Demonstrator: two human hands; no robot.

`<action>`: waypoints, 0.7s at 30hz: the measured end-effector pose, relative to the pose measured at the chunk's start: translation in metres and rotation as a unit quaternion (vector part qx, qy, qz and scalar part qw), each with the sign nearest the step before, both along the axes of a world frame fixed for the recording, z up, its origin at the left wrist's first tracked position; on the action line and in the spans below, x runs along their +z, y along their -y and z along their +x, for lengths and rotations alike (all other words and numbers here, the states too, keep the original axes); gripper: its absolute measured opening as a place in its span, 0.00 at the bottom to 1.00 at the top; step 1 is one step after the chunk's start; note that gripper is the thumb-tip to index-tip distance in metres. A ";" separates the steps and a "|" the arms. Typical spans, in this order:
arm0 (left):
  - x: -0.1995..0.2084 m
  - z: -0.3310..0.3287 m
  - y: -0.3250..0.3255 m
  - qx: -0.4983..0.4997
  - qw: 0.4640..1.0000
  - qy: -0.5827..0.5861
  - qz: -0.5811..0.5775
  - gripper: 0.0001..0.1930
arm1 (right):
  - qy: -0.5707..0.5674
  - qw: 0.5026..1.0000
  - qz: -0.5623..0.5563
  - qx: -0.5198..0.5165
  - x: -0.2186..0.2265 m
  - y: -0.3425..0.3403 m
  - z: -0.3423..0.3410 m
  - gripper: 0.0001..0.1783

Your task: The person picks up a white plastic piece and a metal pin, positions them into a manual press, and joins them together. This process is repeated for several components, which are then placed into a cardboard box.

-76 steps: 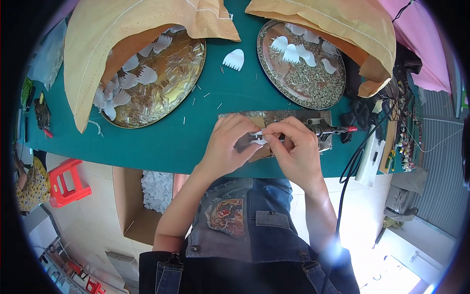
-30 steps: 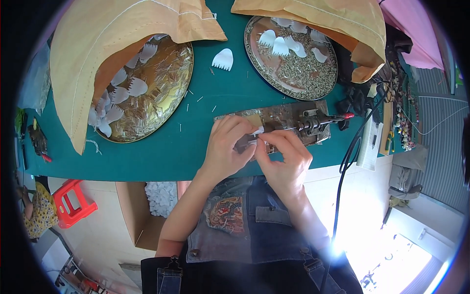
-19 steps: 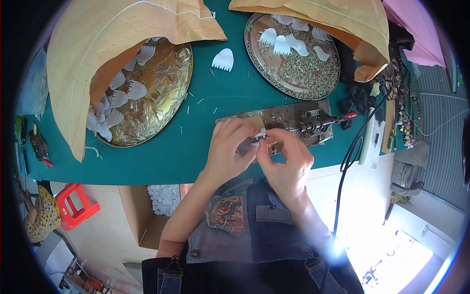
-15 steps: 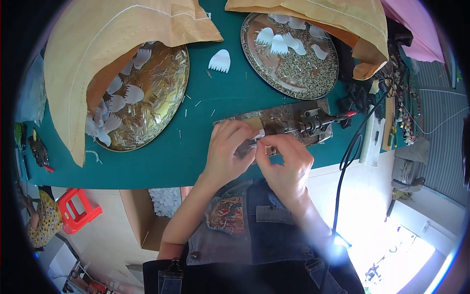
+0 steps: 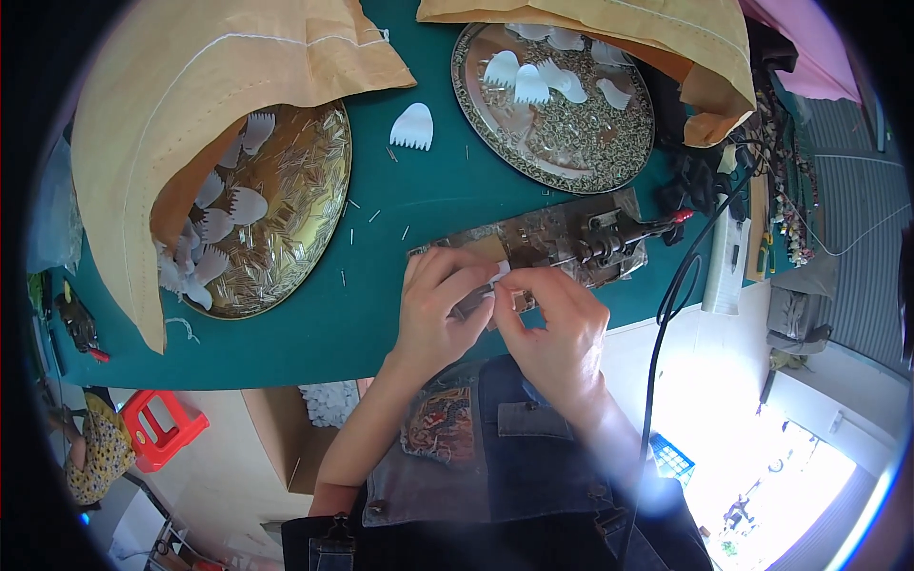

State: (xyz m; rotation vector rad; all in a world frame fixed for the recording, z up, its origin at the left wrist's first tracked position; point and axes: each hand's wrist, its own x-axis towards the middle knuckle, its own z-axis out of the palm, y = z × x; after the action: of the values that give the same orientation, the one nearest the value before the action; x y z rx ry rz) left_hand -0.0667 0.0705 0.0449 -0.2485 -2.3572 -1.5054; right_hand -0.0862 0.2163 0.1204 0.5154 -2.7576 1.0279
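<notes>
My left hand (image 5: 440,306) is closed around a small white plastic piece (image 5: 500,270), most of it hidden by the fingers. Thumb and forefinger of my right hand (image 5: 560,319) meet in a pinch at its edge; anything tiny between them is too small to make out. Both hands are over the near edge of a metal toggle-clamp jig (image 5: 609,238), whose lever ends in a red tip. Farther off, a white toothed comb-like piece (image 5: 411,127) lies on the green table (image 5: 381,276), with several thin metal pins scattered about it.
On the left a round gold tray (image 5: 328,205) holds metal pins and white toothed pieces, partly under a brown paper bag (image 5: 124,190). Another round tray (image 5: 457,76) holds small metal parts and white pieces, beneath a second bag (image 5: 709,57). A black cable (image 5: 657,381) hangs at right.
My head view has shifted slightly, so the trays and table appear lower on the left. Both hands keep nearly the same pose at the white piece.
</notes>
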 end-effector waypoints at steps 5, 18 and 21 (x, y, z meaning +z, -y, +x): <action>0.002 0.000 0.000 0.000 1.000 0.001 -0.001 0.19 | 0.026 1.000 0.005 -0.007 0.005 0.001 0.000 0.08; 0.005 -0.002 0.002 -0.006 1.000 0.015 0.002 0.19 | 0.066 0.997 -0.039 0.001 0.004 -0.008 0.004 0.08; 0.005 -0.001 0.002 -0.007 1.000 0.015 -0.002 0.18 | 0.054 0.997 -0.046 0.008 0.004 -0.012 0.005 0.09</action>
State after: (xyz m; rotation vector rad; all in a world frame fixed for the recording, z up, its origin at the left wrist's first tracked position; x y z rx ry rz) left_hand -0.0676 0.0680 0.0500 -0.2460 -2.3866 -1.5208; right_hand -0.0811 0.2284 0.1243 0.4832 -2.7856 1.2155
